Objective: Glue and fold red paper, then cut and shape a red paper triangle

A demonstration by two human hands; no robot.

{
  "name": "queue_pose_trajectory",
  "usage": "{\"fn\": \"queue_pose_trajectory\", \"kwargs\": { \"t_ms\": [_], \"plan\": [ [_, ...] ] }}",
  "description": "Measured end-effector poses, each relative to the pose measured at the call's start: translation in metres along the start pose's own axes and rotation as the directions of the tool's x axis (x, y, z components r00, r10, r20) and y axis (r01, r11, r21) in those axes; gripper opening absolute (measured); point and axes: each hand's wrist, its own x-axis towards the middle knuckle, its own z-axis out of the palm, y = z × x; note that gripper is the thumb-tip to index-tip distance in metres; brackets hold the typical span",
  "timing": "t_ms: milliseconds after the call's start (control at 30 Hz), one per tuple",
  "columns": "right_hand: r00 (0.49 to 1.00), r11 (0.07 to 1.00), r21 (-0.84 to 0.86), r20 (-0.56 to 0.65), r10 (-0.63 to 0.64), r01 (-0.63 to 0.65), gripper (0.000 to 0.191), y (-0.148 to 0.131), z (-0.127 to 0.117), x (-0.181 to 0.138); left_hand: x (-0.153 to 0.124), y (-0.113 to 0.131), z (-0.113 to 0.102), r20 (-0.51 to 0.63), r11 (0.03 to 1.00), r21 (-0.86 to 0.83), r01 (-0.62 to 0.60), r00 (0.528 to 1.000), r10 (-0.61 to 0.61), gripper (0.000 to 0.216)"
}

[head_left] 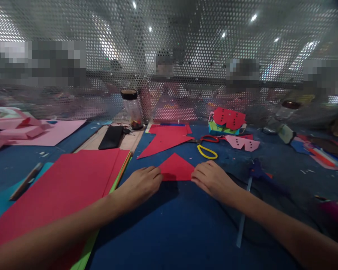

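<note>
A red paper triangle (176, 168) lies on the blue table with its peak pointing away from me. My left hand (146, 183) pinches its left corner, fingers pressed together. At the right corner, my right hand (210, 177) grips the paper the same way. Just beyond the triangle is a larger cut piece of red paper (167, 138). Scissors (207, 151) with one red and one yellow handle loop rest to its right, their blades partly hidden. Beneath my left forearm spreads a stack of red sheets (81, 176), with green edges showing.
A clear jar with a dark lid (132, 110) stands near the perforated metal screen (186, 48), beside a black phone (111, 137). Red and pink dotted paper cutouts (229, 118) sit back right. A blue glue gun (257, 170) with a clear stick lies right. People sit beyond the screen.
</note>
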Motion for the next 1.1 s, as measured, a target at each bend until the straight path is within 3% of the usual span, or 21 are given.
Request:
{"fn": "queue_pose_trajectory", "kwargs": {
  "t_ms": [233,600,900,1100],
  "plan": [
    [0.999,1.0,0.027,-0.029,-0.015,0.015,0.021,-0.0008,0.0005,-0.0002,0.0029,-0.0004,0.0059,-0.121,0.992,-0.083,0.098,0.987,-0.107,0.024],
    [1.0,0.999,0.051,-0.01,0.011,-0.011,0.023,0.0003,0.0003,0.0008,0.0016,0.0001,0.0034,-0.064,0.936,-0.299,0.184,0.975,-0.212,0.018],
    [0.984,0.972,0.151,0.025,0.176,-0.178,0.023,-0.0002,-0.0013,0.0022,0.0017,-0.004,0.0007,-0.018,0.844,-0.459,0.277,0.947,-0.321,0.016],
    [0.96,0.934,0.224,0.048,0.276,-0.279,0.026,0.0036,0.0024,0.003,0.0011,-0.0081,0.0032,-0.004,0.821,-0.479,0.312,0.934,-0.357,0.018]
  ]
}}
